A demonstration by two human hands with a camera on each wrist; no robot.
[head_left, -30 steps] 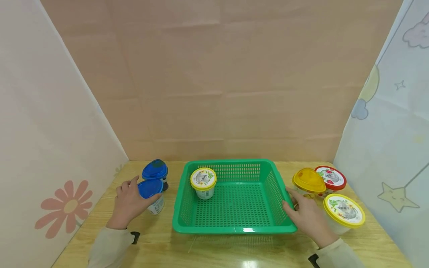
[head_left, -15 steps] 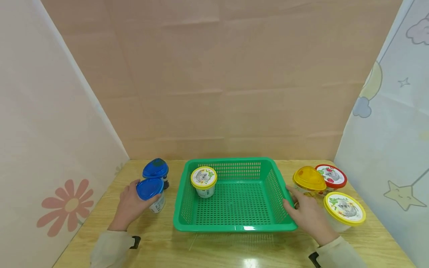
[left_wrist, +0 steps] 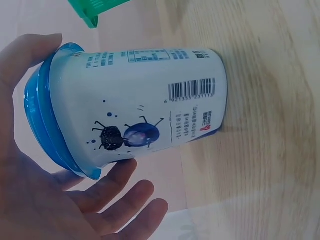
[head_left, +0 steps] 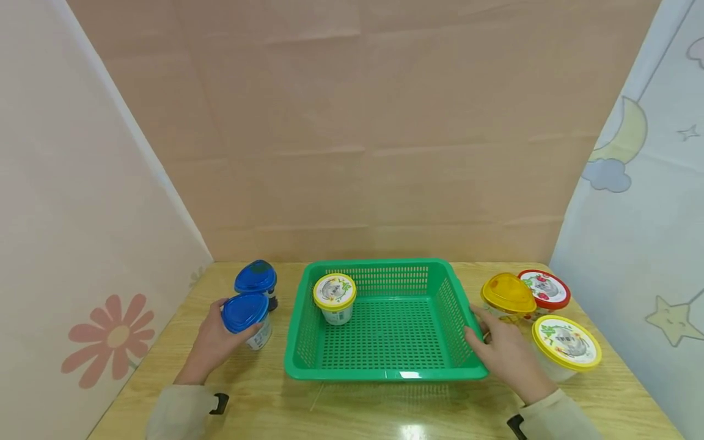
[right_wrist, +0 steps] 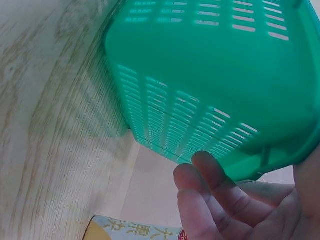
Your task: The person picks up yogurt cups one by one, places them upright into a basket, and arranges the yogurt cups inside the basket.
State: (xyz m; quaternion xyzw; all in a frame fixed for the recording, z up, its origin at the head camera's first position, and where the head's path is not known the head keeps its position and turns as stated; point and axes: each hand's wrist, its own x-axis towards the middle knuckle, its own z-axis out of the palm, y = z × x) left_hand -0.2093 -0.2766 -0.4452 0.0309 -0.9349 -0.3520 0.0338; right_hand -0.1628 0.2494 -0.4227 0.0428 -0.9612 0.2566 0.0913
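Observation:
My left hand grips the near blue-lidded yogurt cup just below its lid, thumb on one side and fingers round the other. In the left wrist view that yogurt cup shows a barcode and berry drawings, its base close over the wooden table. A second blue-lidded cup stands right behind it. My right hand holds the right rim of the green plastic basket, thumb on the rim and fingers outside its wall. Inside the basket, at the back left, stands a yellow-lidded yogurt cup.
Right of the basket stand a cup with a translucent yellow lid, a red-lidded cup and a larger yellow-lidded tub, close together. Paper-covered walls enclose the wooden table at the back and both sides.
My left hand has come in from the left and its fingers have closed round the near blue-lidded cup. The right hand has kept its hold on the basket rim.

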